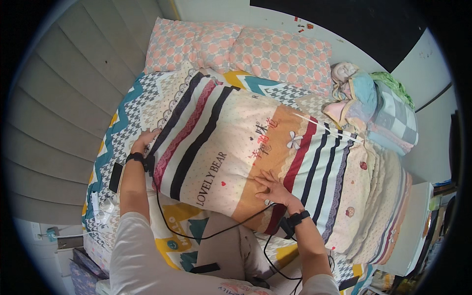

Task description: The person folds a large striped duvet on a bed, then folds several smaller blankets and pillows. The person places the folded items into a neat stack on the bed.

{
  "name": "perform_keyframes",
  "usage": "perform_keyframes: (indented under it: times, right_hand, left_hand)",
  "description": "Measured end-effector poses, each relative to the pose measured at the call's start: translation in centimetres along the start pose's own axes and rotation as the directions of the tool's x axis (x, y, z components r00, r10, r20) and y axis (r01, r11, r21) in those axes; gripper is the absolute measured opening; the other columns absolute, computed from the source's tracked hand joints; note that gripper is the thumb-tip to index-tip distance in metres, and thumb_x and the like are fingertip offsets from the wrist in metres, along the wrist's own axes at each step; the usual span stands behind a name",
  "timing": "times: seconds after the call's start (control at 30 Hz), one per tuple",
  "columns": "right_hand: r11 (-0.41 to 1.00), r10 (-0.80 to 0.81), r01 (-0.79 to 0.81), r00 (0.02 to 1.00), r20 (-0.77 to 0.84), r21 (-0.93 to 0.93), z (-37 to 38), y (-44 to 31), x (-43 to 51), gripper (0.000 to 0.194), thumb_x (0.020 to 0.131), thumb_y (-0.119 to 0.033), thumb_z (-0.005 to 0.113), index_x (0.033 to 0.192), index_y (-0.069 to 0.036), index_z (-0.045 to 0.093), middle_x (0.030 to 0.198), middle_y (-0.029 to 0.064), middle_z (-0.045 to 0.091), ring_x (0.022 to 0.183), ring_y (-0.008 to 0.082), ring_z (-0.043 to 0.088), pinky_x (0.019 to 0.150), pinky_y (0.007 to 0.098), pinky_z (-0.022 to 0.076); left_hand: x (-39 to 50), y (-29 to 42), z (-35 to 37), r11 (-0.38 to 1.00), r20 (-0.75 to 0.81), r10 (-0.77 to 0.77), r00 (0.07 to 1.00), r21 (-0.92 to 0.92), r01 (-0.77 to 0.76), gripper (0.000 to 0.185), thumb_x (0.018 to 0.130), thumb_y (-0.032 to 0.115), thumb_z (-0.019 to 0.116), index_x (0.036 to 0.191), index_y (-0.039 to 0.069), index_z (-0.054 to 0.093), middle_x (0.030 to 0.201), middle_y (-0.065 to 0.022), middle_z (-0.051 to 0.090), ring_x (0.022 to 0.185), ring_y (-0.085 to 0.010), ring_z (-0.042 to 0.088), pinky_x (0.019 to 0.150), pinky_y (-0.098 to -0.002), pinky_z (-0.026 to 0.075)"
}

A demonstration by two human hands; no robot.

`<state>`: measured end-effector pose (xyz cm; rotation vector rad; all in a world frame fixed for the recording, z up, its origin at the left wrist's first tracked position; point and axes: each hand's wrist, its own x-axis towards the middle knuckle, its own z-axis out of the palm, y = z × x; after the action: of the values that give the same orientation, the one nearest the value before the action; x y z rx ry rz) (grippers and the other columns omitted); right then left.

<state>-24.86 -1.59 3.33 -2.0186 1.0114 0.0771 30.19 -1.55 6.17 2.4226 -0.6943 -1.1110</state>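
Note:
A striped, printed blanket [228, 147] with lace-pattern bands lies spread across the bed, its right part gathered in several loose folds. At its left edge, my left hand [148, 138] rests by the dark band; the fingertips meet the cloth, and whether they pinch it I cannot tell. My right hand [274, 190] lies on the orange band near the dark red stripe, fingers spread on the fabric. Both wrists wear black straps with small devices, and a black cable runs between them over the blanket. White drawstrings [324, 125] lie across the blanket's upper right.
Pink and grey patterned pillows [280, 55] lie along the far side. Folded cloths [394, 114] and a plush doll [344, 72] are at the upper right. A phone [116, 177] lies left of my forearm. The padded headboard [66, 110] borders the left, a white cabinet [413, 228] the right.

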Motion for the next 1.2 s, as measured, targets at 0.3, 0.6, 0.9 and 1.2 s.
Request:
perform_keyframes:
  times: [0.3,0.6,0.9,1.2]
  right_hand:
    - [0.979,0.062,-0.072,0.996,0.057,0.191,-0.2,1.7,2.5,0.071,0.072,-0.054,0.071,0.133,-0.021,0.055,0.152,0.0126,0.029,0.143,0.0357,0.013,0.116,0.0432,0.0162]
    - [0.974,0.007,-0.007,1.000,0.002,0.226,1.2,3.8,3.4,0.061,0.076,-0.050,0.069,0.129,-0.022,0.058,0.150,0.0126,0.033,0.142,0.0337,0.018,0.116,0.0423,0.0177]
    - [0.621,0.105,0.022,0.988,-0.111,0.783,-2.5,0.3,1.0,0.055,0.087,-0.034,0.066,0.130,-0.003,0.053,0.132,0.0083,0.053,0.123,0.0175,0.047,0.102,0.0281,0.0360]
    - [-0.044,-0.095,0.416,0.903,-0.418,0.908,-5.5,-6.2,-8.9,0.064,0.097,-0.047,0.045,0.150,-0.021,0.021,0.142,0.0083,0.043,0.121,0.0216,0.051,0.095,0.0363,0.0444]
  left_hand:
    - [2.9,-1.9,-0.7,0.970,0.119,-0.161,0.980,-0.163,0.179,0.083,0.065,0.059,0.062,0.132,0.011,0.051,0.129,-0.0196,0.051,0.109,-0.0334,0.050,0.089,-0.0446,0.040]
    - [1.1,2.2,-0.7,0.996,0.021,0.079,0.997,0.030,-0.079,0.082,0.057,0.038,0.073,0.122,-0.004,0.048,0.109,-0.0182,0.058,0.093,-0.0321,0.058,0.076,-0.0439,0.048]
    - [-10.9,11.4,-2.1,0.932,0.240,0.333,0.912,0.062,-0.357,0.097,0.070,0.026,0.069,0.146,-0.006,0.017,0.135,-0.0184,0.045,0.119,-0.0252,0.047,0.099,-0.0302,0.039]
    - [-30.0,25.9,17.8,0.540,0.201,0.834,0.514,-0.111,-0.834,0.103,0.072,0.020,0.072,0.145,-0.005,0.004,0.140,-0.0249,0.034,0.127,-0.0320,0.038,0.107,-0.0344,0.032]
